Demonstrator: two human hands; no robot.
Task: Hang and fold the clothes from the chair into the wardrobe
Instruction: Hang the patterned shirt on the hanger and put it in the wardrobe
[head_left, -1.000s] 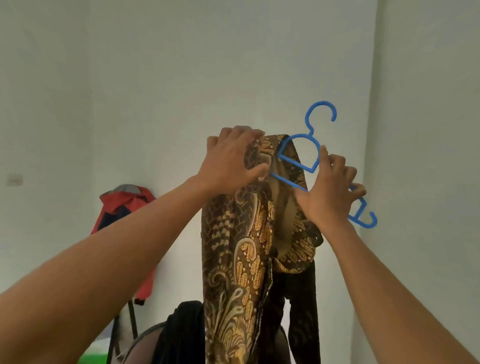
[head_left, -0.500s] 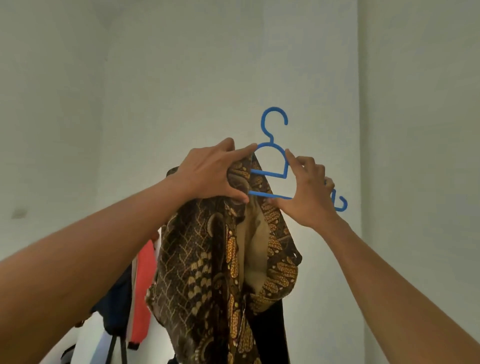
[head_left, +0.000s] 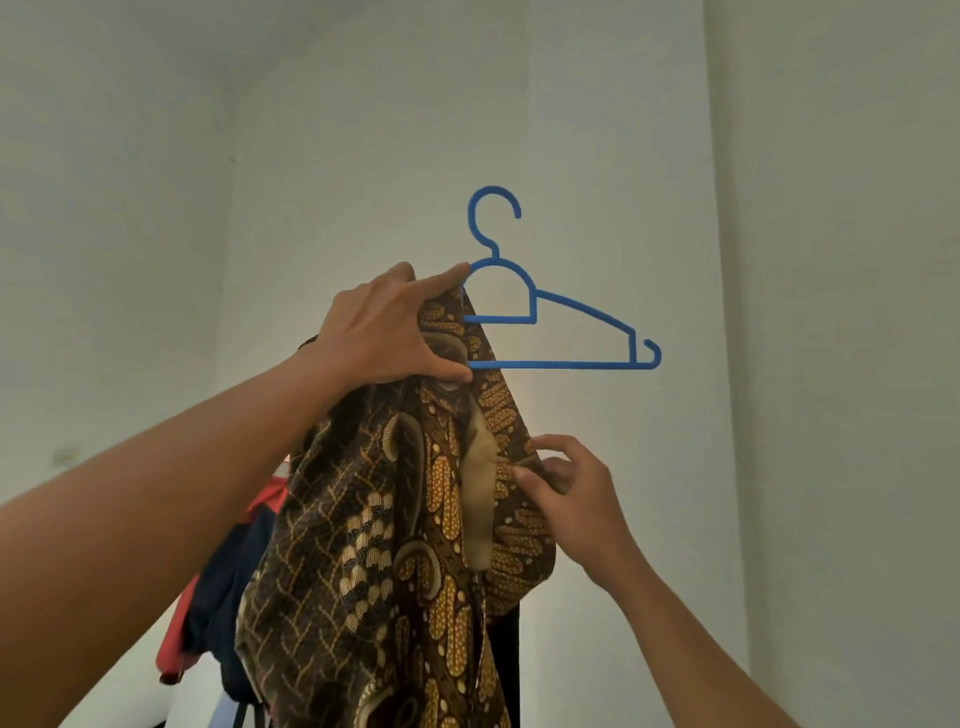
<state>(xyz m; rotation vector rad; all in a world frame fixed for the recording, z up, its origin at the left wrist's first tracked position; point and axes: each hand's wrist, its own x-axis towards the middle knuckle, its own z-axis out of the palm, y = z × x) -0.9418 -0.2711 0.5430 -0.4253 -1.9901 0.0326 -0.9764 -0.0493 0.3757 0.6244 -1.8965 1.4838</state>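
A brown and gold batik shirt (head_left: 395, 545) hangs in the air in front of me, draped over the left half of a blue plastic hanger (head_left: 576, 332). My left hand (head_left: 389, 332) grips the shirt's top together with the hanger's left arm, holding both up. The hanger's hook and right arm stick out bare to the right. Lower down, my right hand (head_left: 566, 488) pinches the shirt's right edge near the collar opening. The hanger's left end is hidden under the cloth.
A red and navy garment (head_left: 228, 571) hangs behind the shirt at the lower left. White walls surround me, with a corner (head_left: 719, 312) on the right. No wardrobe shows in this view.
My right hand let go of the hanger and dropped to the shirt's right edge. The hanger levelled out, its right arm now bare. The view tilted further up.
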